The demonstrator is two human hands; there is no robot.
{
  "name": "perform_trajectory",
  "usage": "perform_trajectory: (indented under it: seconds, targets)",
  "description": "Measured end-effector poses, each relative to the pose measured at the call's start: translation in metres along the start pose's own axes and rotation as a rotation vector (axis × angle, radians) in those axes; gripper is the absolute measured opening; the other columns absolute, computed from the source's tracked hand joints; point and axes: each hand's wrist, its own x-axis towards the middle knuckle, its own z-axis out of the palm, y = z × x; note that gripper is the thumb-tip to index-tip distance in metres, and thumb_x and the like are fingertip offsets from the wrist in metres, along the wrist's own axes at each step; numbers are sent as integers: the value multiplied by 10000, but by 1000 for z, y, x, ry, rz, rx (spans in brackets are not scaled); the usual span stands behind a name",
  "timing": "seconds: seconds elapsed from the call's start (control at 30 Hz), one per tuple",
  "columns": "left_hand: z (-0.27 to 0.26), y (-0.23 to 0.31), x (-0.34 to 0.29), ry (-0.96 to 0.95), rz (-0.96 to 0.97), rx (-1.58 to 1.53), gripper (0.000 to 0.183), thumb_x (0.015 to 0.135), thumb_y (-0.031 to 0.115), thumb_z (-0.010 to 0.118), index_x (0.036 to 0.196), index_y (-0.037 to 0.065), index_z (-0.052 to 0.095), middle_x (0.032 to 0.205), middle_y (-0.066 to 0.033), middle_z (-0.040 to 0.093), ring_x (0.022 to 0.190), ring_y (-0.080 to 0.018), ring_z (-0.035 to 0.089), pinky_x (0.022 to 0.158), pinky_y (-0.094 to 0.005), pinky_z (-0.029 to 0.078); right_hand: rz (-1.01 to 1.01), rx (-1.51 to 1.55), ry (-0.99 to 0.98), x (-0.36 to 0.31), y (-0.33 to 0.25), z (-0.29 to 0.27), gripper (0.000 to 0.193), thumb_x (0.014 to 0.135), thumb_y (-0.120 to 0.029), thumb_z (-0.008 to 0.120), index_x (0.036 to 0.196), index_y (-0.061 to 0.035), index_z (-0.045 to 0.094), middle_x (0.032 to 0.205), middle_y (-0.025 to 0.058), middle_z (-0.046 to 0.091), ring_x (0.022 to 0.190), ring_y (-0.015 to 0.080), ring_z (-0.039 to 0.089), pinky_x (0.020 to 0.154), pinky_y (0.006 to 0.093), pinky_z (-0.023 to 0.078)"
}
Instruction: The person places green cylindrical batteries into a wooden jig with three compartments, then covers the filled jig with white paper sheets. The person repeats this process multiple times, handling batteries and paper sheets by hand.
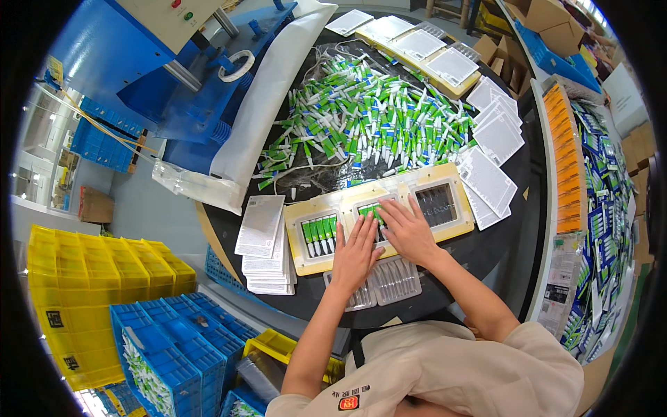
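Observation:
A cream-and-white fixture [313, 209] with three windows lies on the black table in front of me. Its left window holds a row of green-and-white small tubes [319, 231]. More green tubes show in the middle window, partly covered by my hands. Clear ribbed plastic [436, 203] fills the right window, with no tubes visible in it. My left hand [356, 251] lies with fingers stretched over the middle window's left side. My right hand [408, 228] reaches across its right side, fingers extended onto the tubes. Neither hand visibly grips anything. Beyond spreads a large heap of tubes [375, 111].
Printed white cards are stacked left [260, 229] and fanned out right [486, 181]. Clear blister trays [394, 281] lie at the near edge. Another card-covered fixture [451, 85] stands behind. A blue machine [174, 104] is left; yellow crates [90, 292] and blue crates [174, 347] stand lower left.

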Motion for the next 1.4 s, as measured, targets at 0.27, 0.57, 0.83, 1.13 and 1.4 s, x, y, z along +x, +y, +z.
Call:
perform_trajectory:
  seconds: [0.27,0.57,0.83,1.13,1.4]
  targets:
    - [-7,-1,6,-147,33,-52,695,982,410,602,1547,70,384,1621,-64,375,1506,-223,337,1242,-569,149,13,-2,-48,-14,-1,-2,448,943,-207,649,1338,-2,601,1471,140,542,1433,278,442,1221,550,244]
    - [-27,-25,42,-67,26,-137,531,954,343,664,1402,83,549,1444,-93,559,1370,-254,498,1209,-560,233,448,137,271,86,73,-15,173,913,-186,709,992,-32,710,953,148,705,842,327,688,718,426,535]
    - [19,-81,195,41,-307,75,287,839,289,789,892,44,648,938,-132,612,919,-345,640,770,-457,496,693,138,149,157,111,27,344,878,-351,733,799,-17,703,756,154,673,695,331,680,621,406,522]
    - [19,-77,190,61,-359,-95,154,848,75,655,972,5,596,995,-220,649,890,-432,658,766,-528,534,512,382,71,-14,104,-62,318,983,-46,508,1271,-33,644,938,206,610,888,427,621,799,495,505]
    - [-18,17,105,273,-635,-1312,199,1018,69,598,1171,-44,654,1150,-119,676,942,-187,725,851,-308,587,279,57,275,-37,55,-34,225,862,-115,733,1060,-17,694,861,104,622,788,311,627,670,418,508]
